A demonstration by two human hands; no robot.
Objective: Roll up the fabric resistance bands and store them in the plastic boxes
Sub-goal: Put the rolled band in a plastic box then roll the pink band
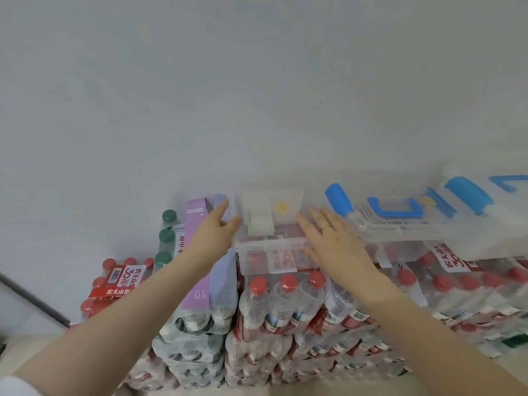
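Right now both hands, left hand (213, 235) and right hand (337, 241), reach with fingers spread, holding nothing, toward the clear plastic box (271, 232) perched on stacked water-bottle packs (285, 310). Purple and blue fabric resistance bands (205, 281) lie flat beside it, unrolled. That uneven perch could let the box tip or slide off if nudged.

- I see shrink-wrapped packs of red-capped bottles (285, 304) stacked against a pale wall (257, 81).
- A pack of green-capped bottles (165, 238) stands at their left.
- A dark bar (34, 301) slants at far left.
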